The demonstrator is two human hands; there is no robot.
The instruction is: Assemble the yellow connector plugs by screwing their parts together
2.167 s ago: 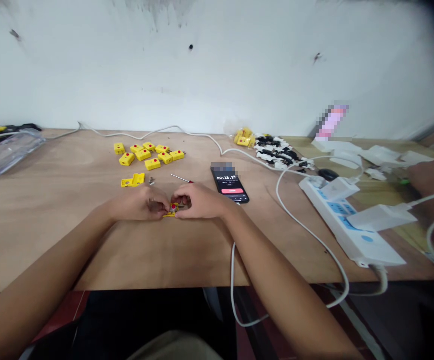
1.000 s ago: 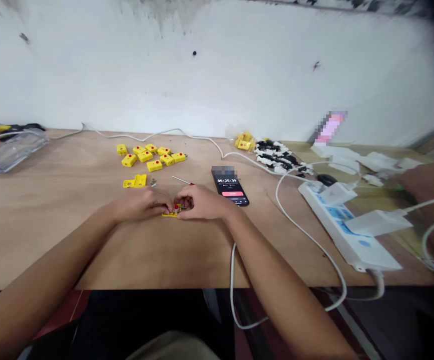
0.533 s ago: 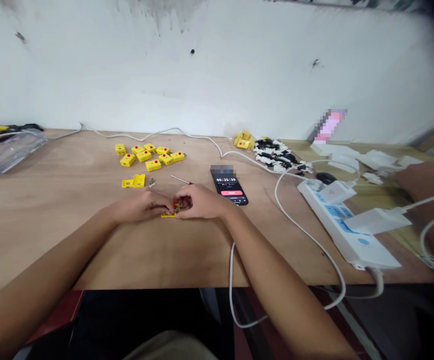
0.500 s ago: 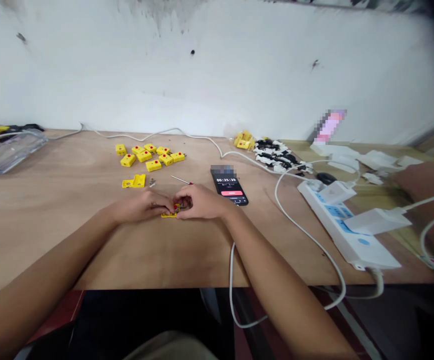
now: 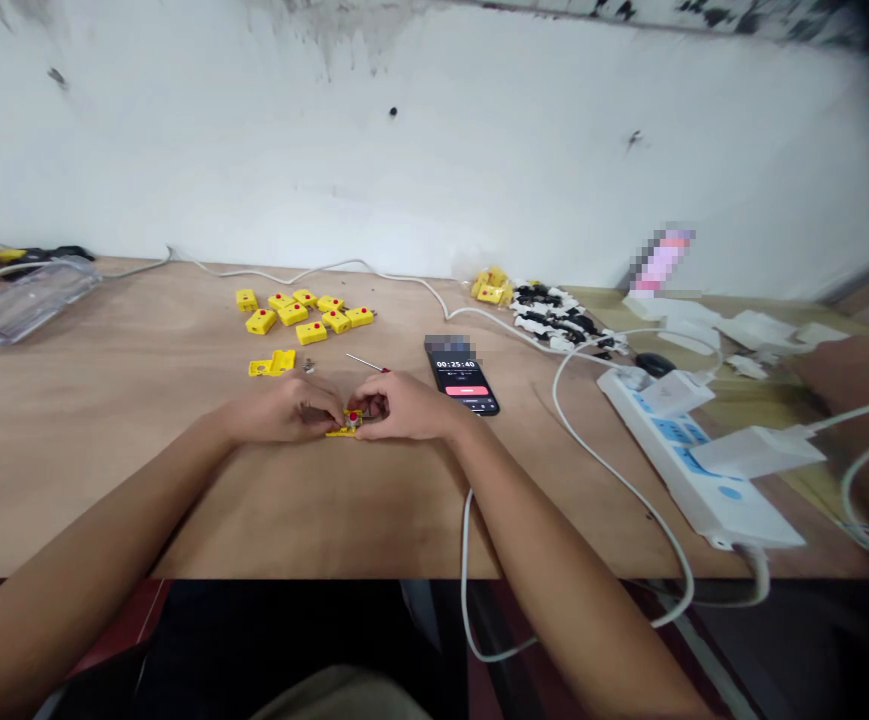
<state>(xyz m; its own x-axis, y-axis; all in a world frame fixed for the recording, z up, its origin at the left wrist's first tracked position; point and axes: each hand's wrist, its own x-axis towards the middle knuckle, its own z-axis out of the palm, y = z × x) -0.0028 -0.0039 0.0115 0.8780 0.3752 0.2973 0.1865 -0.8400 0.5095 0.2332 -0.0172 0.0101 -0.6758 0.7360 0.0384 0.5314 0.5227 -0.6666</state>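
Little changed: left hand (image 5: 280, 408) and right hand (image 5: 408, 405) still pinched yellow connector (image 5: 342, 430) between them on table (image 5: 104, 450), red dot (image 5: 352, 416) showing; screwdriver (image 5: 366, 362) lay just beyond.

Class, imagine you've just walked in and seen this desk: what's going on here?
A person at a wooden table holds a small yellow plastic part with a red dot between the left hand and the right hand. Just beyond lie a group of yellow blocks with red dots, a thin red-handled screwdriver and a phone showing a timer.
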